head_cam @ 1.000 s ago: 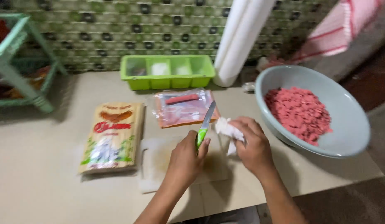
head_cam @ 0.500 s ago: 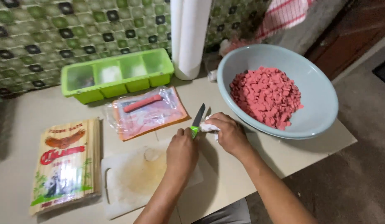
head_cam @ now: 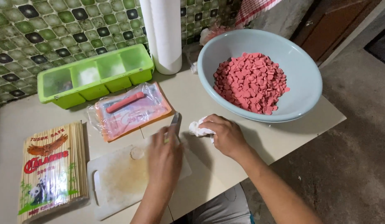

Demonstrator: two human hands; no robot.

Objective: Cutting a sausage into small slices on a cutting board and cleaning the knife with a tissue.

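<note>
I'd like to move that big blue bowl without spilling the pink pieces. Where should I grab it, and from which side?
Take the bowl by its rim, one hand on each of two opposite sides, fingers curling under the flared lip. Come from the front and right, where the rim is bare; the white roll crowds the left. The pink pieces are heaped inside, so a one-sided grip would likely tip it.

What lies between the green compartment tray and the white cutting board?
In the head view, a clear plastic packet with a pink stick inside lies between the green tray and cutting board.
</note>
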